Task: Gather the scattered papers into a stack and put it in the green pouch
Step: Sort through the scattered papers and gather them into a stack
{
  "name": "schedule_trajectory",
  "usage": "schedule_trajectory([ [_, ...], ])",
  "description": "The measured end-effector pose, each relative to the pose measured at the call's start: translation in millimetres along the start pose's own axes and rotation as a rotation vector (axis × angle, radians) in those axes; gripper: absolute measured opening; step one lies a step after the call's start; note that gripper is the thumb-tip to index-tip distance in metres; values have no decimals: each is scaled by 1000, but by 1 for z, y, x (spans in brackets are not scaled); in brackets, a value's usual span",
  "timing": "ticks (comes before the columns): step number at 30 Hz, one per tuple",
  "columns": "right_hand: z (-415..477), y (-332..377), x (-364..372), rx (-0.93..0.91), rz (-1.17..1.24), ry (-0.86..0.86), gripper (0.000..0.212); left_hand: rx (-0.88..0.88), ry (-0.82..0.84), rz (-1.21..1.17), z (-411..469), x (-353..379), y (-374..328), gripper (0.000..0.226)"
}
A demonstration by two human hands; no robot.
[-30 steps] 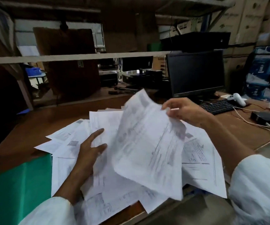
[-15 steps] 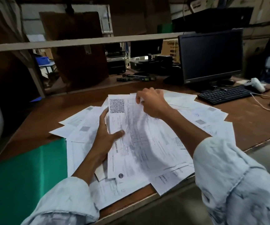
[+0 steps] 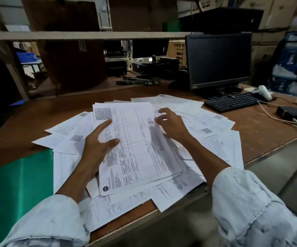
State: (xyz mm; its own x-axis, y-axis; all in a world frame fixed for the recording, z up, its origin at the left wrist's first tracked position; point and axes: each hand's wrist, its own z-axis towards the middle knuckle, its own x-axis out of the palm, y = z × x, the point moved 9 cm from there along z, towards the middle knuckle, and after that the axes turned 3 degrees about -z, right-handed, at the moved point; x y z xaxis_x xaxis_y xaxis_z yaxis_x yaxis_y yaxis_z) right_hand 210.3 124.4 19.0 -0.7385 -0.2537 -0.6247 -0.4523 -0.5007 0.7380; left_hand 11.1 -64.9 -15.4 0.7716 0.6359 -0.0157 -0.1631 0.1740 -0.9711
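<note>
Held between both hands, on top of the spread paper: partial stack of white printed paper sheets [image 3: 137,145], QR-coded corner at far left.

Gripped along its left edge by the left hand [image 3: 97,147], thumb and forefinger spread flat over the top sheet, remaining fingers hidden beneath.

Met at its right edge by the right hand [image 3: 170,125], fingers curled with tips against the paper. Thumb hidden, so cannot tell whether gripping or merely touching.

Spread beneath and around both hands: loose white printed sheets [image 3: 215,138], overlapping, fanned out left of the left hand, beyond both hands and right of the right hand. Some overhanging the near edge of the brown wooden desk [image 3: 262,139].

Lying flat to the near left of the left hand: flat green plastic pouch [image 3: 17,184], right edge meeting the nearest loose sheets, apart from the held stack.

Beyond the right hand, well apart: black computer monitor [image 3: 219,59] and black keyboard [image 3: 231,102].
</note>
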Motion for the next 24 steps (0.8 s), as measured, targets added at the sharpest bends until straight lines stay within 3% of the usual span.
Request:
schedule_trajectory([
  [3, 3, -56, -36, 295, -432, -61, 62, -2, -26, -8, 0, -1, -1, 62],
  [5, -5, -88, -53, 457, -679, 20, 81, 10, -22, 8, 1, 1, -2, 62],
  [8, -15, -106, -56, 459, -787, 137, 87, 22, 0, 8, 1, 8, -1, 62],
  [10, -16, -103, -56, 446, -733, 100, 81, 27, 12, 5, 1, 10, -1, 63],
  [14, -9, -86, -54, 361, -614, -14, 48, 37, 8, 23, 1, 6, -1, 62],
  [16, -9, -74, -50, 259, -499, -48, 58, 43, 7, 14, 1, 4, -2, 62],
  [18, -11, -61, -53, 142, -333, -86, 83, 52, 6, 13, 1, 3, -2, 63],
  [21, -18, -49, -74, 123, 6, -205, 96, 51, 6, 8, 2, 3, -1, 63],
  [22, -20, -49, -82, 132, 137, -263, 89, 47, 2, 4, 2, 3, 0, 62],
  [24, -21, -51, -97, 116, 368, -380, 57, 38, -10, -3, 3, 1, 1, 62],
])
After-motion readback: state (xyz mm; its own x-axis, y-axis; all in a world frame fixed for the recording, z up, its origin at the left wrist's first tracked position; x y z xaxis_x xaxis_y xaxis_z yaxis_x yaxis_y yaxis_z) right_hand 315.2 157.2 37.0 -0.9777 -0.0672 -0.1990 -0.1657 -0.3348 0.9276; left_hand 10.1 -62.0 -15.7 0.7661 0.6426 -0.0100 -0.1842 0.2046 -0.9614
